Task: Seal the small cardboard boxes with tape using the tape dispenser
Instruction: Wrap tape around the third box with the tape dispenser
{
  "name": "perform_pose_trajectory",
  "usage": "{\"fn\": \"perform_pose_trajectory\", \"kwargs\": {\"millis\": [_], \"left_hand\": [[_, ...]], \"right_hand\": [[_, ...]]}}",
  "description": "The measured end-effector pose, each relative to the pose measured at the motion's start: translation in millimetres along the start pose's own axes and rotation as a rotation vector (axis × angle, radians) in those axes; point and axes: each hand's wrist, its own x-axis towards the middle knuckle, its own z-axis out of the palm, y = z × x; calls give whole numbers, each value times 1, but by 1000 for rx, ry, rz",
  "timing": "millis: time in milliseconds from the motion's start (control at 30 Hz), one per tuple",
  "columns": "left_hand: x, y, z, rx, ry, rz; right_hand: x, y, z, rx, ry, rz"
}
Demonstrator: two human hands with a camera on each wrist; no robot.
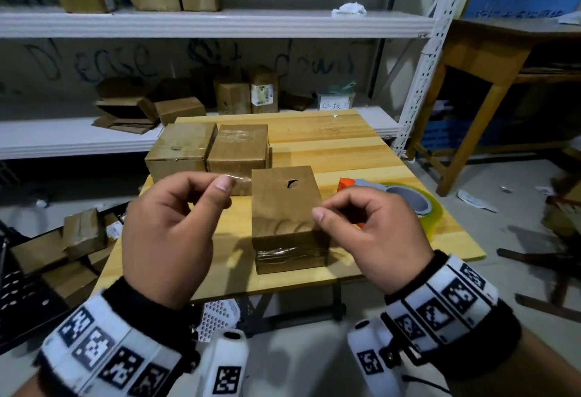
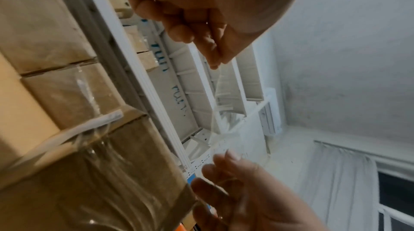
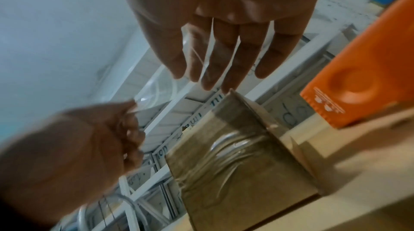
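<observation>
A small cardboard box (image 1: pixel 284 205) with a hole in its top stands on the wooden table (image 1: pixel 345 145); wrinkled clear tape crosses its front face. Both hands hover just above it. My left hand (image 1: pixel 220 189) pinches one end of a clear tape strip (image 2: pixel 220 111), and my right hand (image 1: pixel 319 212) pinches the other end. The strip is stretched between them and barely shows in the head view. The orange tape dispenser (image 1: pixel 345 184) with its clear roll (image 1: pixel 408 201) lies on the table behind my right hand, with no hand on it.
Two more taped boxes (image 1: pixel 180 151) (image 1: pixel 239 148) sit side by side at the table's back left. White shelves (image 1: pixel 220 22) behind hold several cardboard boxes. More boxes lie on the floor at the left, and a wooden desk (image 1: pixel 490 50) stands at the right.
</observation>
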Motion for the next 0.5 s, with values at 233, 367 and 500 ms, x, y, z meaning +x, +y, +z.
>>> {"fn": "perform_pose_trajectory", "kwargs": {"millis": [233,367,500], "left_hand": [[5,-15,11,-262,-34,-325],[5,-22,13,-293,-13,-394],[7,-23,14,-401,-13,-527]], "right_hand": [[12,9,4,351,127,111],[16,16,11,390,139,190],[14,16,14,407,108,222]]}}
